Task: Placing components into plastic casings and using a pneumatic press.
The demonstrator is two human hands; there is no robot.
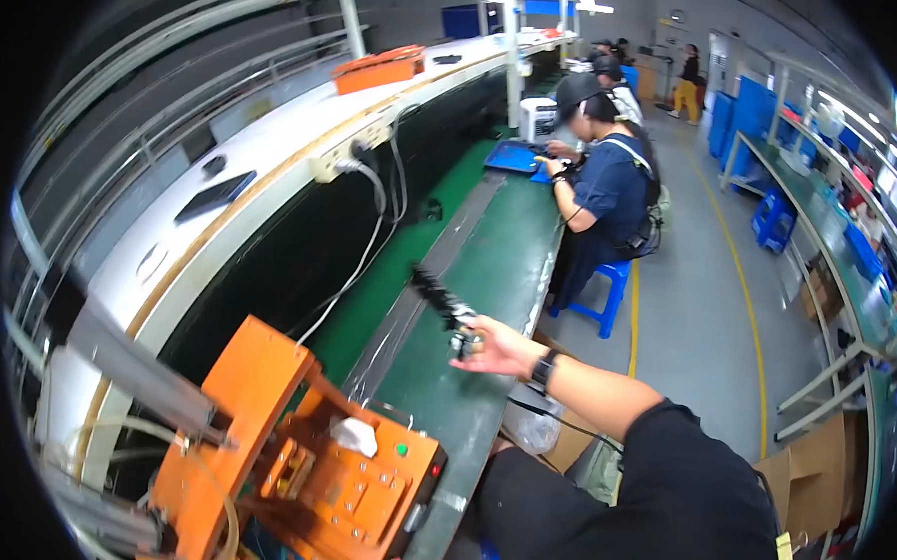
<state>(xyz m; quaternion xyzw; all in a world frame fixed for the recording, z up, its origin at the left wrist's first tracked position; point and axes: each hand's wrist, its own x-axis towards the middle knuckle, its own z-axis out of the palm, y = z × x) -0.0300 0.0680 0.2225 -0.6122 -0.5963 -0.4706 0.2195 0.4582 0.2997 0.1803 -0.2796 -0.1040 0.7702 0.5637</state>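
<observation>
My right hand [498, 348] reaches out over the green workbench [490, 247], with a dark band on its wrist. Its fingers are closed round one end of a long black piece with a notched edge [440, 295]. The far end of that piece points up and to the left, above the bench; blur hides its exact kind. Below and left of my hand stands an orange machine fixture [359, 486] with a white piece [354, 436] lying on it and a green button. My left hand does not show.
Farther along the bench a person [613, 187] sits on a blue stool [606, 297], hands at a blue tray [519, 157]. White cables [376, 227] hang from a power strip on the shelf [263, 162]. Cardboard boxes [820, 476] stand at the right.
</observation>
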